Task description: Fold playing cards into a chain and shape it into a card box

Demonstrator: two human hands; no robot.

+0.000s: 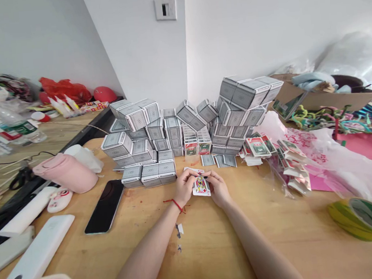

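Observation:
Between my two hands is a playing card [201, 187], face up with a coloured court figure, upright towards me; whether more cards lie under it I cannot tell. My left hand [185, 185], with a red string at the wrist, pinches its left side. On the opposite side, the fingers of my right hand [217, 186] are closed on it too. Just beyond, a few grey-backed cards [225, 160] lie on the wooden table [211, 250]. Grey-backed card decks [158, 173] are stacked on the left, and more decks [247, 91] rise in a tilted pile on the right.
Boxed cards [258, 147] and opened card boxes [293, 167] lie right of the stacks, beside crumpled plastic [347, 164]. A yellow-green tape roll [364, 219] sits at the right edge. To the left are a black phone [104, 206], a pink pouch [67, 172] and a white lamp [41, 252].

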